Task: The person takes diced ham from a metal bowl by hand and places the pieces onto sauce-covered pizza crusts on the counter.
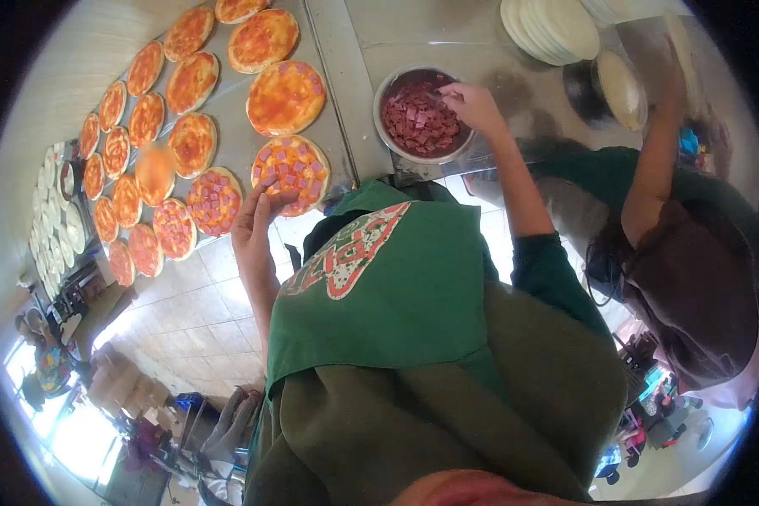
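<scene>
My right hand (474,108) reaches over a metal bowl (381,135) of diced ham (422,122). Its fingers are drawn together at the meat, and what is between them is too small to make out. My left hand (257,218) has its fingers stretched over the near edge of a pizza (299,169) scattered with ham cubes; nothing shows in its grasp. Just beyond lies a sauced pizza (280,105) with a few ham pieces at its far edge. Another ham-topped pizza (214,201) is left of my left hand.
Rows of sauce-covered pizza bases (192,82) cover the left of the metal table (354,51). Stacked plain bases (548,29) stand at the back right, near a dark round pan (584,93). Close on my right, a co-worker's arm (654,181) reaches over the table.
</scene>
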`<control>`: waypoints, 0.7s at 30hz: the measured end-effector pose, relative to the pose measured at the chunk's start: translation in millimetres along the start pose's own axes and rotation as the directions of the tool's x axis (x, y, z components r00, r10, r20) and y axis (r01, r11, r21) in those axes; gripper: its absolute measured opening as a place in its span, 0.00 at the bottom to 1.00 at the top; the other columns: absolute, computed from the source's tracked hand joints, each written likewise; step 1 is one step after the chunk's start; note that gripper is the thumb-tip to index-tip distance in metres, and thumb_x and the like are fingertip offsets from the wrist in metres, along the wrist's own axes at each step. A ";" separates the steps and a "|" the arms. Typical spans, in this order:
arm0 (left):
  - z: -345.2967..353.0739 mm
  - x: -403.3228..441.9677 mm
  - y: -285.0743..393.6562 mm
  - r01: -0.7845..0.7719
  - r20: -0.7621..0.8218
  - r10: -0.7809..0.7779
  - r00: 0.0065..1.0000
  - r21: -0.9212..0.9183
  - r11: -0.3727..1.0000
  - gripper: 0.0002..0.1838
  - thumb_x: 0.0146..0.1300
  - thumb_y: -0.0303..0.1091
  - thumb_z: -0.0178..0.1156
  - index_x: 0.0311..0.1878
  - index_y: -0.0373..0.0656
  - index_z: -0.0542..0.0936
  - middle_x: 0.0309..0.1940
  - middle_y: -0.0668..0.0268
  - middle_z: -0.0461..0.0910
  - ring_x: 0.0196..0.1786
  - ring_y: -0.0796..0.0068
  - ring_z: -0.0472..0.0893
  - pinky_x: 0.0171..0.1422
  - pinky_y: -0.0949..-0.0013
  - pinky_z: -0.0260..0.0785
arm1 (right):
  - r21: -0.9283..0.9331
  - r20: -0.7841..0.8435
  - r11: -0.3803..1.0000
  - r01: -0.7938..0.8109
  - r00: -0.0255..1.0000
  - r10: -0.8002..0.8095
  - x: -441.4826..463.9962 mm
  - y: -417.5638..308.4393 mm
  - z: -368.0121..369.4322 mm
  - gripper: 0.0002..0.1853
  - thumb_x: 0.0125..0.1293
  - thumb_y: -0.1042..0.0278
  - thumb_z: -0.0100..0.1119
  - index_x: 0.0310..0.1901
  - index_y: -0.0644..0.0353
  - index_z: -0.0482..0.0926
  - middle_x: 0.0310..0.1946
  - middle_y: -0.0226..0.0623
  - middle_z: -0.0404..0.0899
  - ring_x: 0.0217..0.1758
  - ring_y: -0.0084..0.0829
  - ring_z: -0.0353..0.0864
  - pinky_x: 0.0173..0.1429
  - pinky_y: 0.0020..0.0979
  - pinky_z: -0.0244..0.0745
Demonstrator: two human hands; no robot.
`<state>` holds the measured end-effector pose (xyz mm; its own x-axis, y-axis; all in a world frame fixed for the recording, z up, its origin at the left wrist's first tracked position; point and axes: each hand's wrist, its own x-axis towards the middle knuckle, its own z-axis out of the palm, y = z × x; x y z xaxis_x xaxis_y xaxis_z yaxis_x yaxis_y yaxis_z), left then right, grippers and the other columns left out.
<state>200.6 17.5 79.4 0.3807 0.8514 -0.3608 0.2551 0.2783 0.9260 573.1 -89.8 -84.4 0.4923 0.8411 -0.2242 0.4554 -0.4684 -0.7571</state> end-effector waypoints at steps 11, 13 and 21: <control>3.5 -2.5 2.3 0.009 0.017 -0.010 1.000 0.004 1.000 0.17 0.69 0.34 0.47 0.56 0.36 0.74 0.37 0.58 0.83 0.46 0.73 0.80 0.61 0.67 0.65 | -0.443 0.040 0.852 0.280 0.955 -0.294 -21.3 -16.3 41.4 0.20 0.51 0.63 0.63 0.49 0.49 0.76 0.49 0.39 0.71 0.53 0.45 0.71 0.50 0.44 0.74; 8.2 -4.3 8.1 -0.017 0.036 0.015 0.999 0.041 0.999 0.17 0.69 0.34 0.47 0.56 0.36 0.75 0.37 0.59 0.83 0.46 0.74 0.80 0.60 0.67 0.65 | -0.523 0.156 0.738 0.427 0.899 -0.409 -22.1 -15.2 58.0 0.27 0.47 0.66 0.66 0.53 0.48 0.73 0.51 0.37 0.69 0.56 0.47 0.69 0.49 0.46 0.74; 11.8 -6.3 0.8 -0.074 0.079 0.074 0.994 -0.001 0.997 0.17 0.69 0.35 0.47 0.56 0.37 0.75 0.37 0.59 0.83 0.45 0.74 0.80 0.58 0.68 0.66 | -0.385 0.114 0.891 0.241 0.970 -0.213 2.3 8.8 59.2 0.19 0.47 0.70 0.65 0.43 0.57 0.75 0.44 0.38 0.76 0.49 0.46 0.75 0.52 0.43 0.75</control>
<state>208.9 7.1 81.1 0.4677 0.8317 -0.2993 0.2252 0.2153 0.9502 534.4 -75.9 -127.9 0.2963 0.9467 -0.1265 0.8100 -0.3192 -0.4919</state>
